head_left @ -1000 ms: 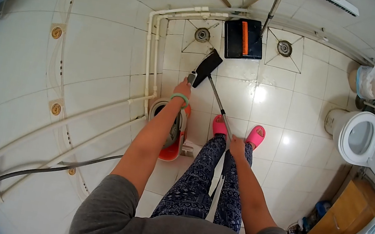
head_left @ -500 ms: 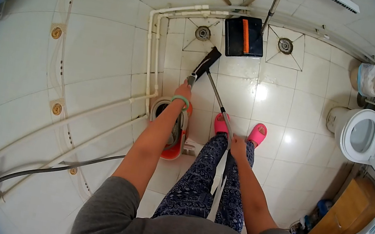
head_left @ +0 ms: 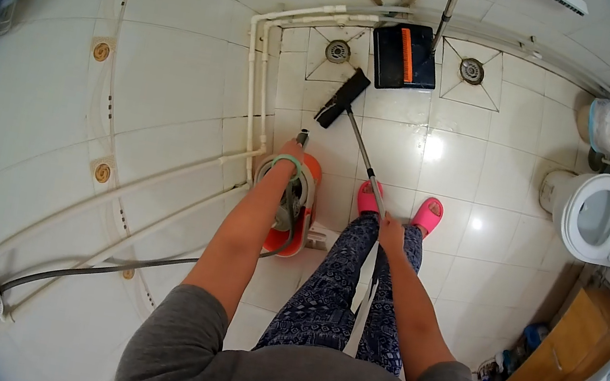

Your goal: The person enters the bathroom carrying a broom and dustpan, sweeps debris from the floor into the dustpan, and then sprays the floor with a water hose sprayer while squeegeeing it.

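Note:
My left hand (head_left: 292, 149) is closed around a small grey sprayer head (head_left: 303, 137), from which a dark hose (head_left: 102, 269) runs back to the wall at the lower left. Below that hand stands an orange and grey bucket (head_left: 300, 226). My right hand (head_left: 392, 235) grips the metal pole (head_left: 362, 149) of a broom in front of my legs. The black broom head (head_left: 343, 98) is tilted above the tiled floor, a little ahead of the sprayer and apart from it.
A black dustpan (head_left: 404, 58) with an orange strip lies between two floor drains (head_left: 338, 51). White pipes (head_left: 249, 84) run along the left wall. At the right are a bin (head_left: 608, 127), a toilet (head_left: 597, 217) and a wooden cabinet (head_left: 555, 358).
My left hand has drawn back toward the bucket, away from the broom head. The broom head has turned, showing its face more broadly. The hose now hangs in view over the bucket.

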`<act>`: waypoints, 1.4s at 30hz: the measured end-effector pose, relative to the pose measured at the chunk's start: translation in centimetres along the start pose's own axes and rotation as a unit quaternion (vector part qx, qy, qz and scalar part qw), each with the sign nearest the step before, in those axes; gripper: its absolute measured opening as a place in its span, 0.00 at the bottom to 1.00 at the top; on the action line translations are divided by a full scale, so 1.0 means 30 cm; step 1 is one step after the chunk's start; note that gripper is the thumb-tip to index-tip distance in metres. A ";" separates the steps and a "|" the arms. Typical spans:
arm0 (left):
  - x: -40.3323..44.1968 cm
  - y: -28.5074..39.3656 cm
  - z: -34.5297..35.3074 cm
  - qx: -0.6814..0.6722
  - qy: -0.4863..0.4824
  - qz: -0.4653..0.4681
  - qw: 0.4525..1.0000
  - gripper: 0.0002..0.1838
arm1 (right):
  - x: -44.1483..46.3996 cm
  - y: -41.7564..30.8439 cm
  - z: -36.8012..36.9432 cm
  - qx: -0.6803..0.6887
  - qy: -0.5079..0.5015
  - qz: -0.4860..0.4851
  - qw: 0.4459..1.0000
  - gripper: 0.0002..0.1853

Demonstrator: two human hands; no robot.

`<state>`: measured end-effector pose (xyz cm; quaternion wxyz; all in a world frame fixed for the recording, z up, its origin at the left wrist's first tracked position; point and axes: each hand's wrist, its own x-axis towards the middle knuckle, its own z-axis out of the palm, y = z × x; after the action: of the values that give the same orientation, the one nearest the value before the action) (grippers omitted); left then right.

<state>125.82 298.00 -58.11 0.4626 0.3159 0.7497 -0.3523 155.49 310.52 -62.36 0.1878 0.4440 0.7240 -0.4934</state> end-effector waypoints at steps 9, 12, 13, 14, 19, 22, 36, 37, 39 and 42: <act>0.220 -0.105 0.274 -0.065 0.014 0.012 0.998 0.11 | 0.010 0.082 0.013 0.008 0.024 -0.029 0.999 0.14; 0.270 -0.119 0.345 -0.041 0.027 0.039 0.998 0.12 | 0.063 0.112 0.046 -0.053 -0.038 -0.026 0.998 0.13; 0.307 -0.125 0.391 -0.073 0.029 0.031 0.996 0.13 | 0.060 0.090 0.043 -0.034 -0.037 -0.010 0.999 0.13; 0.352 -0.138 0.445 -0.140 0.034 0.010 0.990 0.14 | 0.054 0.070 0.033 -0.017 -0.035 0.007 0.999 0.14; 0.338 -0.127 0.429 -0.308 -0.012 -0.050 0.950 0.15 | 0.009 0.080 0.054 0.013 -0.004 -0.009 1.000 0.13; 0.144 -0.107 0.273 -0.183 0.003 -0.025 0.983 0.13 | 0.047 0.010 0.033 0.000 -0.017 0.003 1.000 0.13; 0.217 -0.045 0.274 -0.469 0.133 -0.096 0.868 0.20 | 0.004 0.070 0.010 -0.012 -0.023 0.012 1.000 0.16; 0.206 -0.028 0.257 -0.492 0.162 -0.100 0.850 0.21 | -0.006 0.083 0.013 -0.010 -0.006 0.005 1.000 0.15; 0.192 -0.019 0.217 -0.548 0.149 -0.115 0.815 0.23 | -0.011 0.098 0.025 -0.006 0.010 0.001 1.000 0.14; 0.169 -0.012 0.193 -0.526 0.145 -0.107 0.831 0.23 | 0.019 0.080 0.031 -0.044 -0.025 0.007 0.999 0.13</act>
<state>126.37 293.81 -64.54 0.4039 -0.0093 0.9095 0.0977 157.02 310.24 -64.49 0.2282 0.4282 0.7369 -0.4706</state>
